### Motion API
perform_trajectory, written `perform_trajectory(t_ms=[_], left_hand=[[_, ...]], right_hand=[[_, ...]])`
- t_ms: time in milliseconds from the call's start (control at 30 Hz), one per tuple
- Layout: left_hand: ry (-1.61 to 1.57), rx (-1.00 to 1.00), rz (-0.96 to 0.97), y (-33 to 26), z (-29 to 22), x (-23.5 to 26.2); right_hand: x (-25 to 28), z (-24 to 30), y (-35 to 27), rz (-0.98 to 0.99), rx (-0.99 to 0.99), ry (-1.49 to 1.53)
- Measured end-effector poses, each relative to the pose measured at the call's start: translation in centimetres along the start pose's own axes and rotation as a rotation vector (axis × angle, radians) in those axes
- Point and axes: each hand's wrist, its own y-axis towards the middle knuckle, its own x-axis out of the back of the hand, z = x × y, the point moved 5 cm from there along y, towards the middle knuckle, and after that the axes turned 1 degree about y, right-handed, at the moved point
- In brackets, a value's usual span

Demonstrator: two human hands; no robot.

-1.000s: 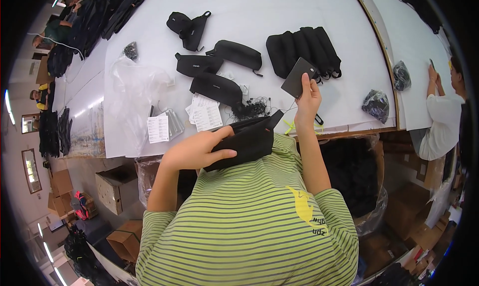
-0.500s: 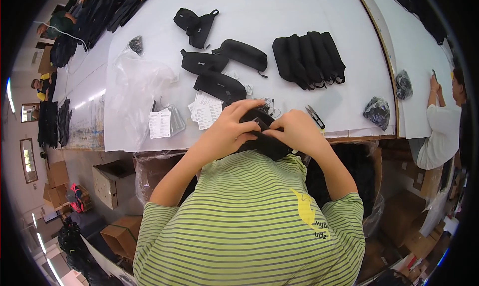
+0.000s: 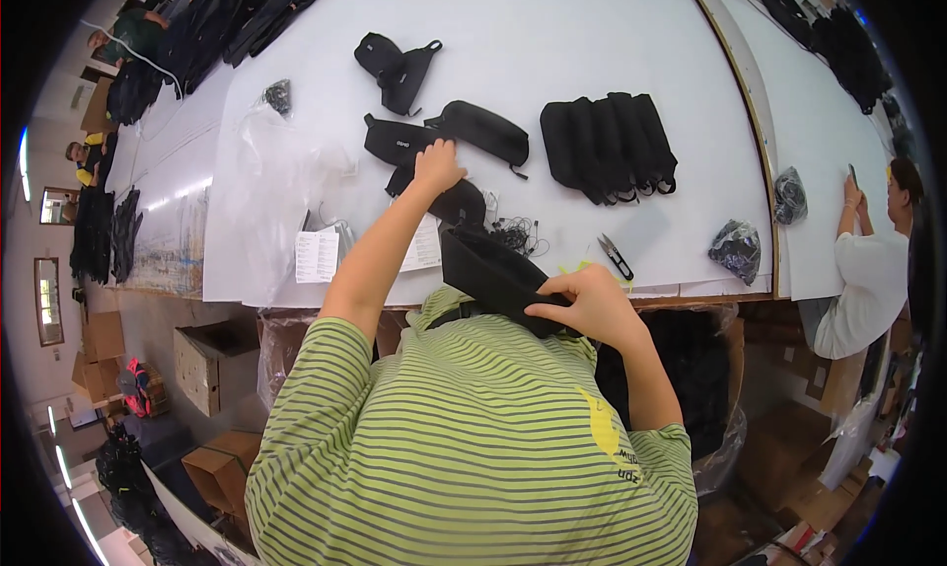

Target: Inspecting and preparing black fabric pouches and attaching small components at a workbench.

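Note:
A black fabric pouch [image 3: 493, 275] is held tilted against the table's front edge. My right hand [image 3: 597, 304] pinches its right end between thumb and fingers. Stretched out over a loose group of black pouches, my left hand [image 3: 439, 166] has its fingertips down at the right end of a pouch with a small light mark [image 3: 395, 142]. My left wrist and forearm partly cover another dark pouch [image 3: 459, 206]. Just beyond the hand lies a longer black pouch [image 3: 483, 132] with a short pull tab. Whatever is under my left fingertips is hidden.
Black cords [image 3: 518, 235] lie tangled beside printed white cards [image 3: 422, 245]. Small scissors [image 3: 617, 257] rest to the right, below a row of black pouches [image 3: 610, 150]. Clear plastic [image 3: 271, 186] spreads at left. A bagged dark bundle [image 3: 735, 250] sits near the right edge.
My left hand has left the held pouch and reached forward to the loose pouches. My right hand keeps the pouch, which now hangs longer and more to the left.

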Motion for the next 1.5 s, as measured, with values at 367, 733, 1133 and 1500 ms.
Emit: perform_trajectory(t_ms=[367,733,1133,1500], left_hand=[[-0.695,-0.020,-0.047,-0.6,-4.7,7.0],[-0.911,-0.395,-0.067,-9.7,-10.9,18.0],[-1.886,-0.204,0.293,-11.4,-6.6,12.2],[-2.115,0.389,-0.022,-14.4,-11.3,15.2]], right_hand=[[2.9,-1.8,-1.3,-0.285,0.012,-0.319],[2.5,0.7,1.7,-0.309,0.179,-0.434],[2.7,5.5,-1.3,-0.660,0.517,-0.459],[-0.9,1.3,1.5,-0.825,0.093,0.650]])
